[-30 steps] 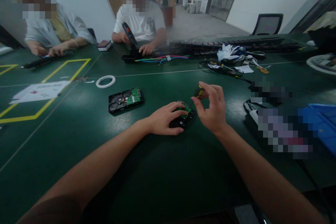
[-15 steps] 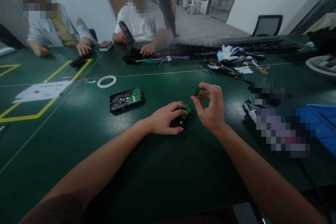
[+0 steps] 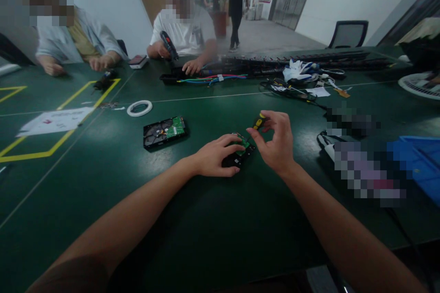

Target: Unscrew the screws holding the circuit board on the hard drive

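Under my left hand point(image 3: 222, 154) lies a hard drive point(image 3: 237, 160), its green circuit board facing up. My fingers and thumb span the drive and hide much of it, holding it against the table. My right hand point(image 3: 277, 142) grips a small black and yellow screwdriver point(image 3: 259, 121) by its handle. The screwdriver leans, its shaft pointing down at the right part of the board; the exact contact of the tip is too small to make out. To the left rests a second hard drive point(image 3: 165, 132), board side up, with neither hand on it.
A white tape roll point(image 3: 139, 108) and a paper sheet point(image 3: 55, 120) lie to the left. Cables point(image 3: 213, 78), white gloves point(image 3: 299, 71) and a blue bin point(image 3: 417, 165) are farther back and right. Across the green table point(image 3: 206, 219), a co-worker holds a power drill point(image 3: 168, 45).
The screwdriver handle has turned slightly in my right hand, showing more yellow. My left hand stays put. Behind, a walking person has moved right; the left co-worker's hand has drawn back from a black tool.
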`<state>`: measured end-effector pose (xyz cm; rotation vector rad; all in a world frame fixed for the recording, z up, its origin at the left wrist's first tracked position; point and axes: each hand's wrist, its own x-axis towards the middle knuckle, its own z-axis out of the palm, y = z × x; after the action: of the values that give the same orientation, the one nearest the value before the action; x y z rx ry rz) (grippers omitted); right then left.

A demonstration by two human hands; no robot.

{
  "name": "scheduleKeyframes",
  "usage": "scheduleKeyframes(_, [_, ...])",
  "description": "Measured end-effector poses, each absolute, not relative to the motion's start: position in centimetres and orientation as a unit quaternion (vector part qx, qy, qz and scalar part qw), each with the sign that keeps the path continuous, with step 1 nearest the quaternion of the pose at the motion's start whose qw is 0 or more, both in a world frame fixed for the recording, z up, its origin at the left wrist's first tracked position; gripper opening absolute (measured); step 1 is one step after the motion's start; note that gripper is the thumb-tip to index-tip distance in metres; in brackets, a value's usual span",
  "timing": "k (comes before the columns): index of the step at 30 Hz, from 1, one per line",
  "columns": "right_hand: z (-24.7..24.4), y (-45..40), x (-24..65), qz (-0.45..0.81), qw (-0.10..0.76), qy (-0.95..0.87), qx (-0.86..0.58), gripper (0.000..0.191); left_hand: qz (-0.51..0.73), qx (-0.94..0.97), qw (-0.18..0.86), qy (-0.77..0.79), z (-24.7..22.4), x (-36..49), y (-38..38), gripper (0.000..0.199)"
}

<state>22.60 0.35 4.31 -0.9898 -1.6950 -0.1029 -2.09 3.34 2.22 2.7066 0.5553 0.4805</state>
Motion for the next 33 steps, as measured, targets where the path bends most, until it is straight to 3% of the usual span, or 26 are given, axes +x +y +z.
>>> scheduleKeyframes(9, [4.84, 0.25, 22.81, -0.061, 0.548, -0.723, -0.416, 0.054, 0.175, 0.951, 0.170, 0.188, 2.04, -2.21, 3.45, 0.068])
scheduleKeyframes(16, [4.58, 0.23, 22.54, -0.029, 0.540, -0.738, -0.404, 0.063, 0.170, 0.951, 0.170, 0.193, 1.98, -2.23, 3.38, 0.068])
scheduleKeyframes(27, [4.68, 0.09, 22.57, -0.060, 0.544, -0.723, -0.422, 0.054, 0.172, 0.952, 0.171, 0.188, 1.81, -2.24, 3.54, 0.069])
scheduleKeyframes(33, [4.61, 0.01, 22.46, -0.038, 0.529, -0.734, -0.424, 0.061, 0.170, 0.953, 0.164, 0.189, 1.96, -2.22, 3.45, 0.067])
